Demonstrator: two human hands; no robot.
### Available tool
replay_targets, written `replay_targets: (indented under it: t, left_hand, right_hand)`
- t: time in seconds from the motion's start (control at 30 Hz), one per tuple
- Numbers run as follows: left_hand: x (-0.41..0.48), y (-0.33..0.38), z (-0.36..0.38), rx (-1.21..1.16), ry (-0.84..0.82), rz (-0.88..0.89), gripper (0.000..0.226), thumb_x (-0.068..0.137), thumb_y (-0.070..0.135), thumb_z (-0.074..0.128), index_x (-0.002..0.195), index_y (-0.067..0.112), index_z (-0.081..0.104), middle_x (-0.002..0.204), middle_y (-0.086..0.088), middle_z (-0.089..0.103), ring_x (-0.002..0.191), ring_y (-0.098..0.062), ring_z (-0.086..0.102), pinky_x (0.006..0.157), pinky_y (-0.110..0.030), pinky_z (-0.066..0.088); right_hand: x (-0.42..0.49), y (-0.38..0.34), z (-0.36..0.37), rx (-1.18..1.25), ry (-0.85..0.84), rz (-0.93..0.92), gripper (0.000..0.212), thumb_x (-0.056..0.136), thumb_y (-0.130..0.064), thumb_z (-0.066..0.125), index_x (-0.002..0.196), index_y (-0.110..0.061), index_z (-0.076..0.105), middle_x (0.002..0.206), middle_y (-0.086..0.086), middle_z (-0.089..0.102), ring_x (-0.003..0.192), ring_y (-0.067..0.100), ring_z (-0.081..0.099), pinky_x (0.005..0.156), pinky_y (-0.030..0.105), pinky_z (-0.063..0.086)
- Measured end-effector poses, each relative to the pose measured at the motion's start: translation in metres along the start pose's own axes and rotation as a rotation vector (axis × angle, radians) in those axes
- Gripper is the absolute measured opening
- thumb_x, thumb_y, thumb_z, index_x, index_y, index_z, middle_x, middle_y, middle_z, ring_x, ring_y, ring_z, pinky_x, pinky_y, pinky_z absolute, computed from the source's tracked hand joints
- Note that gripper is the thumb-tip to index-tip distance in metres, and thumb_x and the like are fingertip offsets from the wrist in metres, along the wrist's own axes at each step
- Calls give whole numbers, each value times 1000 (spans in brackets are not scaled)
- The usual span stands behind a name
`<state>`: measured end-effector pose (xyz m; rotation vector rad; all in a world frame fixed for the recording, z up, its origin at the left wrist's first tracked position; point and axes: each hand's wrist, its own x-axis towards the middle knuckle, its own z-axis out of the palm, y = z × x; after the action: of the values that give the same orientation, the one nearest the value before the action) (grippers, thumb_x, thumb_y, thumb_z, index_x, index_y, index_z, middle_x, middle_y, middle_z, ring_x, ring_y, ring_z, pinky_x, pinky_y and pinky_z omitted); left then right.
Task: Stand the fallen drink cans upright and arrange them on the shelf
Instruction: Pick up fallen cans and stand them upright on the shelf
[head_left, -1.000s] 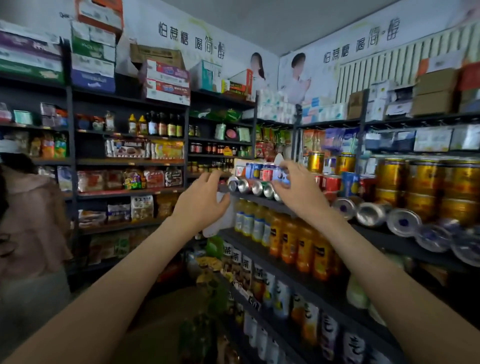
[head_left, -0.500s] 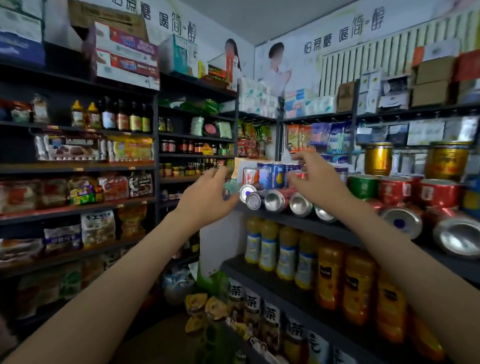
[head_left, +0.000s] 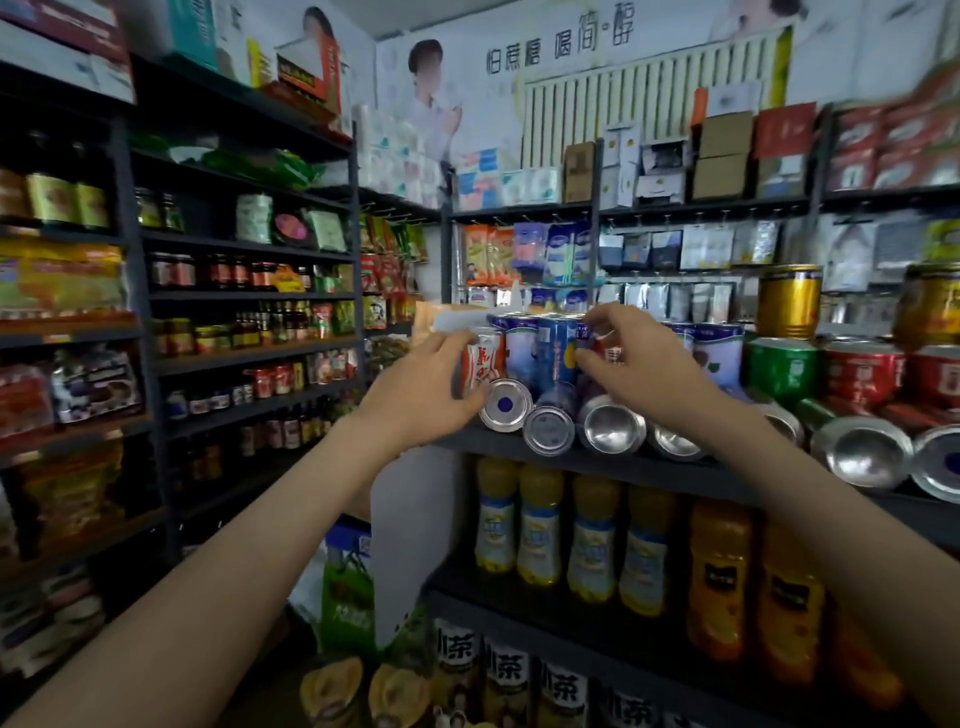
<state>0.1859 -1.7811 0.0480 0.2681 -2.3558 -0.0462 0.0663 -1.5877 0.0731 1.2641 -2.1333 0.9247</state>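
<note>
Several fallen cans lie on the dark shelf (head_left: 566, 463) with their silver bottoms facing me: one with a blue dot (head_left: 505, 406), a second (head_left: 548, 431), a third (head_left: 612, 427), and more to the right (head_left: 862, 453). Upright blue cans (head_left: 555, 349) stand behind them. My left hand (head_left: 423, 387) grips a red-and-white can (head_left: 484, 357), upright at the row's left end. My right hand (head_left: 641, 366) pinches a red can (head_left: 611, 351) between fingers and thumb, just right of the blue cans; most of this can is hidden by the hand.
Upright green (head_left: 783, 364), red (head_left: 862, 370) and gold cans (head_left: 789, 299) fill the shelf to the right. Yellow juice bottles (head_left: 540, 525) and orange bottles (head_left: 719, 566) stand on the shelf below. A rack of jars (head_left: 249, 332) lines the left wall.
The view has come closer to the can shelf. My left hand has brought the red-and-white can upright against the blue cans. My right hand has closed on the red can.
</note>
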Motion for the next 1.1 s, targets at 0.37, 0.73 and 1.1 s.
replay_targets:
  t: [0.37,0.73,1.1]
  left_hand:
    - [39,-37,38,-38,-87,46,66,88,51,53,144,27,28,149,3,32,130,-20,40,95,-33,40]
    - [88,-70,64,-144,-52,31,53,93,38,49,143,29,32,145,-1,37,127,-22,43,102,-40,39]
    - [131,-112,93,-341,-122,126,56,91,45,53,140,22,37,142,-3,43,128,-18,40,95,-25,21]
  right_hand:
    - [39,20,16,-113,-65,-39,37,92,-27,59,124,-13,50,117,5,55,99,19,54,83,28,42]
    - [74,11,33,-168,-132,-93,38,91,-33,58,125,-17,50,111,-4,51,100,11,50,81,21,38]
    - [106,-23,72,-302,-171,20,39,92,-30,58,128,-18,47,119,0,53,101,16,52,85,27,42]
